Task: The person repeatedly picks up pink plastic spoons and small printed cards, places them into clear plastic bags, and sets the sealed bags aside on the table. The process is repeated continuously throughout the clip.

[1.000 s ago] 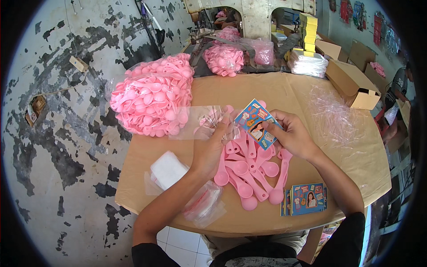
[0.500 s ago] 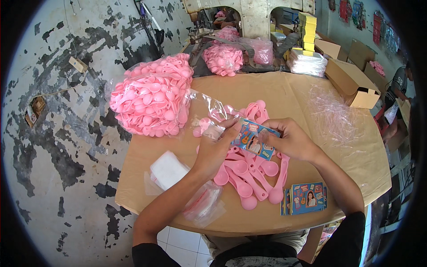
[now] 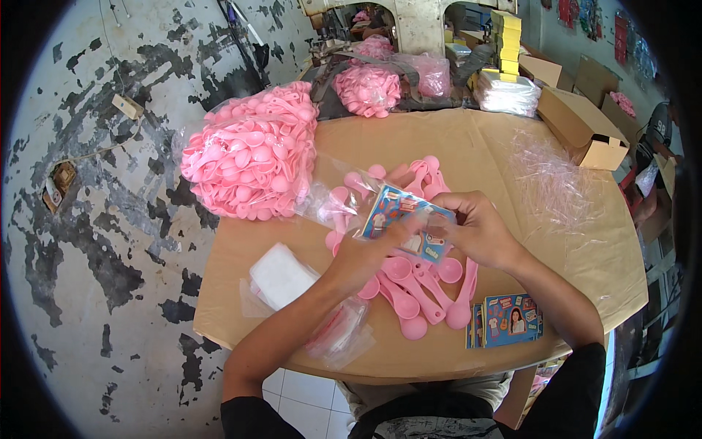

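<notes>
Near the front of the bench (image 3: pixel 599 256), a stack of blue cards (image 3: pixel 512 322) lies right, clear bags (image 3: pixel 340 333) left. Beyond, over loose pink spoons (image 3: pixel 458 314), the right hand's (image 3: pixel 482 233) grip pinches the right end of a sleeved blue card (image 3: pixel 387 211); the left hand (image 3: pixel 365 256) blurs against it, its grip impossible to tell. Far left sits a bulging spoon bag (image 3: pixel 248 161).

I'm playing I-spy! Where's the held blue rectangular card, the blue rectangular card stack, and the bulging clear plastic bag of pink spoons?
Held card (image 3: pixel 387 206), head view: upper-left part.
Card stack (image 3: pixel 512 322), head view: top card's middle.
Spoon bag (image 3: pixel 251 157), head view: front middle.
</notes>
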### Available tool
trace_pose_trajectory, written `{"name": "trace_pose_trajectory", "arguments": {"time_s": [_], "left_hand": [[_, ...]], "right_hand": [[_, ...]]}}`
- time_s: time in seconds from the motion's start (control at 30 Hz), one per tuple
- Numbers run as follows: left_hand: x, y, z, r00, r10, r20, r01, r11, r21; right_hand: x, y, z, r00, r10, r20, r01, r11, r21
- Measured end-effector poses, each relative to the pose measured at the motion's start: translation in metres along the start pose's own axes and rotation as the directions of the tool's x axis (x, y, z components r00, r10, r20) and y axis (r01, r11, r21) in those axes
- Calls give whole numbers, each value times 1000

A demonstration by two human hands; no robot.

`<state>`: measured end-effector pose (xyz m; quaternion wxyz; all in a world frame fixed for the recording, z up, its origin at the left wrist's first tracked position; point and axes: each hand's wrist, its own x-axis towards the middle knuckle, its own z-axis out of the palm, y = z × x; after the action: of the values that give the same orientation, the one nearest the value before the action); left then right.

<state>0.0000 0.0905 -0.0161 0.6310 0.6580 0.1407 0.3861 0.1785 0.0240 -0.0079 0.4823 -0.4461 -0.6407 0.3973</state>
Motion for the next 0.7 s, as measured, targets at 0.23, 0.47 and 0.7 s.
{"name": "trace_pose_trajectory", "arguments": {"time_s": [0.23, 0.47, 0.7], "left_hand": [[1, 6, -9, 998, 7, 60, 11, 956, -293], [-2, 7, -8, 996, 25, 87, -8, 981, -193], [-1, 4, -12, 984, 159, 75, -139, 966, -216]], "right_hand": [[0, -19, 4, 987, 159, -36, -152, 977, 147], [1, -11, 4, 995, 88, -44, -85, 994, 70], [0, -14, 2, 998, 56, 6, -55, 997, -47]]}}
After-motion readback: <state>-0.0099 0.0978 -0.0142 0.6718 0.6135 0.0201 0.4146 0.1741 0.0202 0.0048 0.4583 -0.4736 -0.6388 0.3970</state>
